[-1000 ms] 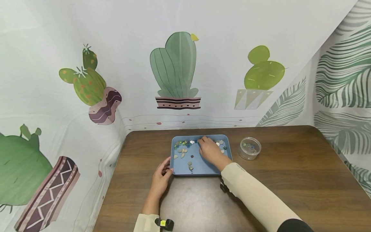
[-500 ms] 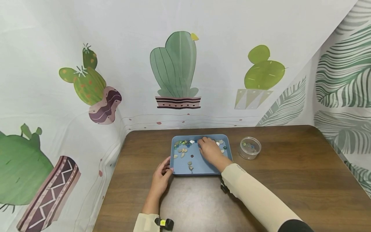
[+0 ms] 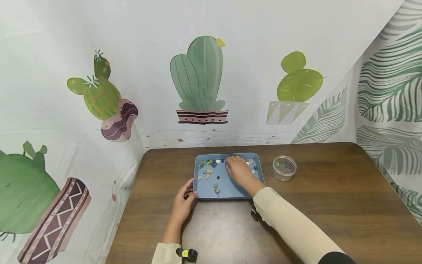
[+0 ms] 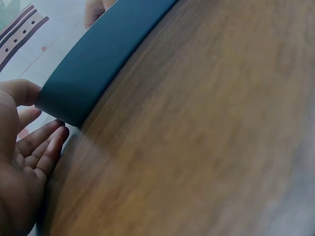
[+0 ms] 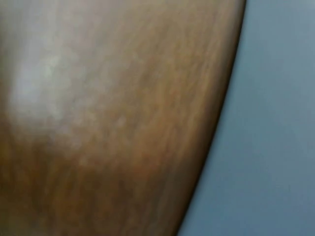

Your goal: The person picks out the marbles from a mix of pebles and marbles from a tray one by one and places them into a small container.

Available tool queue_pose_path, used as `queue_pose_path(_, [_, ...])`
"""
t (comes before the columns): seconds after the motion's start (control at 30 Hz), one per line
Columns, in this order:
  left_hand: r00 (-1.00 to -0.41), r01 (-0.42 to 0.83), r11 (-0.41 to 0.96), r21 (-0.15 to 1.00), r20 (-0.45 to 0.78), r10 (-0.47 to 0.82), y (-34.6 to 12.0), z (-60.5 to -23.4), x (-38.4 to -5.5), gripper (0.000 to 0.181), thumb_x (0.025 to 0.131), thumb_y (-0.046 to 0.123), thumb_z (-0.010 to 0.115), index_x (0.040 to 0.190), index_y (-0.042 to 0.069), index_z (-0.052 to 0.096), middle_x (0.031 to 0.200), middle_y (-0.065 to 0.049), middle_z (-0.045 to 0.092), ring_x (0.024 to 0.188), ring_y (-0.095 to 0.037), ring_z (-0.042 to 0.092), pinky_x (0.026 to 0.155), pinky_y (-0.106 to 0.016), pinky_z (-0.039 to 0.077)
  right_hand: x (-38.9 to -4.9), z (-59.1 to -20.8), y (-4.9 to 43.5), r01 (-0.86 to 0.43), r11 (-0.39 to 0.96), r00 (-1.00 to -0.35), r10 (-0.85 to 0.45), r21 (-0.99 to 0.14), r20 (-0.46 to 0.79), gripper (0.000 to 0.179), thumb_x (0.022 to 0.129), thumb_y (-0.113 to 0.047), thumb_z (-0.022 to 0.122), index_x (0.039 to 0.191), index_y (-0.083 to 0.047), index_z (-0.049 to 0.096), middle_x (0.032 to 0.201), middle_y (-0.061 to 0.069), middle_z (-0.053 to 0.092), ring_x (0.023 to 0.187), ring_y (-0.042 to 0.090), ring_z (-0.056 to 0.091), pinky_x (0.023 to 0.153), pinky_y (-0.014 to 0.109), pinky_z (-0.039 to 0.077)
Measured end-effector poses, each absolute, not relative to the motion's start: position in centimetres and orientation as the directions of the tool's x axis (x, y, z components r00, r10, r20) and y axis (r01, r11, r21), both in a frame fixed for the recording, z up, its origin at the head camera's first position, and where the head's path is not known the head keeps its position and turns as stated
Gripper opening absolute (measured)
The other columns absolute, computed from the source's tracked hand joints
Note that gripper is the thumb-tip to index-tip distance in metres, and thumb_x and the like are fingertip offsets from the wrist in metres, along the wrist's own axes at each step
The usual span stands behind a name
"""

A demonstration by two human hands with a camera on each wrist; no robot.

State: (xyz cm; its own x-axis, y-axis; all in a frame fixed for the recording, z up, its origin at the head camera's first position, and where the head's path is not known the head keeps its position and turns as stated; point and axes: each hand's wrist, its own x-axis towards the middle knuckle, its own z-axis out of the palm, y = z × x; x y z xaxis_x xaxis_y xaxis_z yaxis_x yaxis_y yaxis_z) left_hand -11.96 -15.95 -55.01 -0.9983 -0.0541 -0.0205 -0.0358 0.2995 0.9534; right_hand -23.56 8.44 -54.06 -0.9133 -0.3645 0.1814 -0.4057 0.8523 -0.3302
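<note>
Wood-grained table (image 3: 329, 198) bears blue tray (image 3: 232, 189) before cactus-print backdrop (image 3: 250, 80).

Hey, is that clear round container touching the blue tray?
Apart. The head view shows a strip of brown table between the blue tray and the clear round container.

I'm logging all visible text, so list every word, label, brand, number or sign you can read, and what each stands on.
No text is legible.
Right sleeve, near the cuff: faint dark marks, perhaps writing; too small to read.
Yellow patch on the black wrist device at the left cuff: possible marks, too small and blurred to read.
Blue tray and clear round tub: no lettering visible.
</note>
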Motion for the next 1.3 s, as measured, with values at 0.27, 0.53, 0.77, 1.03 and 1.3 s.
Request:
queue_pose_path(0.27, [-0.998, -0.028, 0.299, 0.954, -0.010, -0.059, -15.8, -54.9, -11.9, 0.050, 0.092, 0.008, 0.061, 0.140, 0.012, 0.051, 0.132, -0.018, 0.057, 0.114, -0.030, 0.057, 0.092, -0.022, 0.046, -23.1, -53.4, 9.2, -0.414, 0.821, -0.907, -0.337, -0.393, 0.253, 0.020, 0.094, -0.016, 0.061, 0.112, -0.011, 0.064, 0.111, 0.007, 0.070, 0.107, 0.026, 0.062, 0.100, 0.042, 0.046])
queue_pose_path(0.53, [-0.999, -0.018, 0.297, 0.955, -0.002, -0.052, -15.8, -55.0, -12.0, 0.050, 0.092, 0.009, 0.062, 0.140, 0.013, 0.051, 0.133, -0.018, 0.057, 0.115, -0.032, 0.056, 0.094, -0.025, 0.046, -22.7, -53.4, 10.3, -0.464, 0.778, -0.870, -0.310, -0.423, 0.385, 0.021, 0.087, -0.012, 0.069, 0.108, -0.009, 0.065, 0.105, 0.009, 0.066, 0.104, 0.028, 0.061, 0.092, 0.043, 0.050])
queue_pose_path(0.77, [-0.999, -0.025, 0.300, 0.954, -0.011, -0.049, -15.8, -55.0, -11.9, 0.050, 0.092, 0.009, 0.062, 0.141, 0.012, 0.051, 0.133, -0.018, 0.057, 0.116, -0.032, 0.056, 0.093, -0.024, 0.046, -22.1, -52.9, 11.2, -0.475, 0.756, -0.856, -0.278, -0.450, 0.437, 0.019, 0.084, -0.010, 0.071, 0.103, -0.008, 0.068, 0.099, 0.006, 0.062, 0.097, 0.025, 0.061, 0.082, 0.043, 0.050])
queue_pose_path(1.03, [-0.999, -0.016, 0.296, 0.955, 0.000, -0.054, -15.9, -54.9, -11.9, 0.050, 0.092, 0.008, 0.062, 0.140, 0.012, 0.051, 0.131, -0.019, 0.058, 0.114, -0.033, 0.056, 0.091, -0.021, 0.046, -21.6, -52.7, 12.5, -0.472, 0.733, -0.854, -0.243, -0.490, 0.461, 0.019, 0.085, -0.006, 0.069, 0.103, -0.008, 0.070, 0.097, 0.005, 0.060, 0.078, 0.016, 0.056, 0.068, 0.031, 0.049])
queue_pose_path(1.3, [-0.999, -0.007, 0.291, 0.957, 0.008, -0.051, -15.9, -55.1, -11.9, 0.050, 0.092, 0.007, 0.061, 0.140, 0.012, 0.051, 0.132, -0.019, 0.057, 0.114, -0.034, 0.056, 0.089, -0.018, 0.046, -20.7, -52.6, 14.6, -0.463, 0.742, -0.838, -0.187, -0.485, 0.513, 0.019, 0.085, -0.009, 0.069, 0.104, -0.008, 0.071, 0.099, 0.004, 0.059, 0.082, 0.016, 0.058, 0.068, 0.031, 0.051])
